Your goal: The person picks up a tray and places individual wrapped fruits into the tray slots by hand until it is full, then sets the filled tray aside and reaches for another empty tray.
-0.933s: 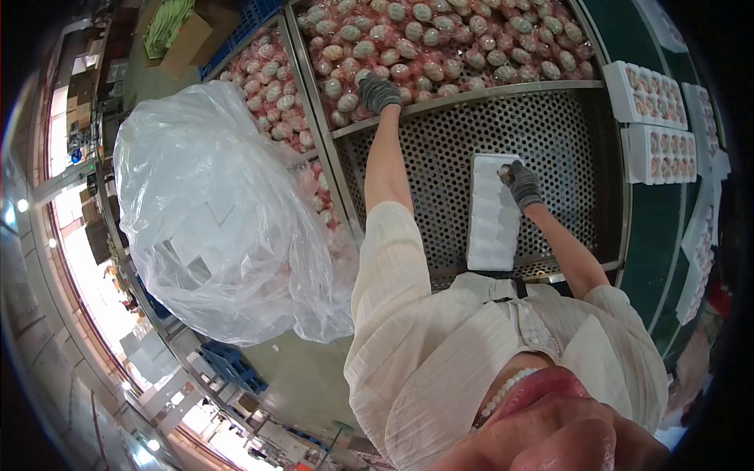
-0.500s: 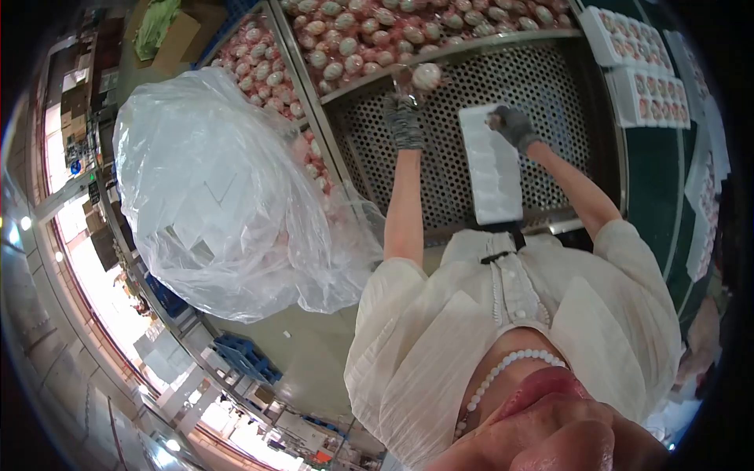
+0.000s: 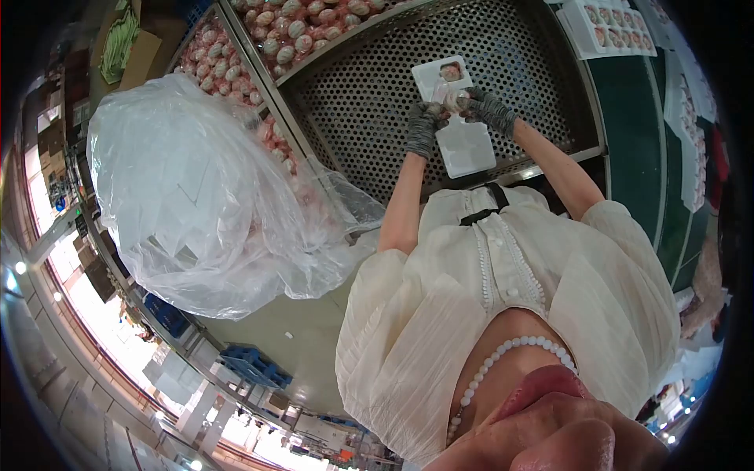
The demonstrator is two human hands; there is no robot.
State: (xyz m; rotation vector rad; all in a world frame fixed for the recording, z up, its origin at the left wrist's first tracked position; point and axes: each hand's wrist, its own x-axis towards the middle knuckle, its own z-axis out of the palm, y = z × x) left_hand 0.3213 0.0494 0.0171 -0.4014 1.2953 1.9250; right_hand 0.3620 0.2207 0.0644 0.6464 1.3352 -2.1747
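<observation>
A white foam tray (image 3: 465, 151) with moulded compartments lies on the perforated metal surface in front of me. One round, plastic-wrapped ball (image 3: 450, 72) sits in its far compartment. My left hand (image 3: 423, 128), in a grey striped glove, is closed at the tray's left side. From the right, my right hand (image 3: 490, 109), gloved the same way, is closed over the tray. Between them is another ball in clear plastic wrap (image 3: 455, 102), with the fingers of both hands on it. The fingers partly hide it, so its exact fit over the compartments cannot be made out.
Many wrapped white-and-pink balls (image 3: 302, 27) fill a metal bin beyond the perforated surface (image 3: 369, 78). A large clear plastic bag (image 3: 204, 196) of white trays stands at left. Filled trays (image 3: 609, 30) rest at right by a green surface (image 3: 628, 118).
My left hand has come back from the bin's edge to the tray with a wrapped ball. A ball now sits in the far compartment. My right hand has shifted to the tray's middle.
</observation>
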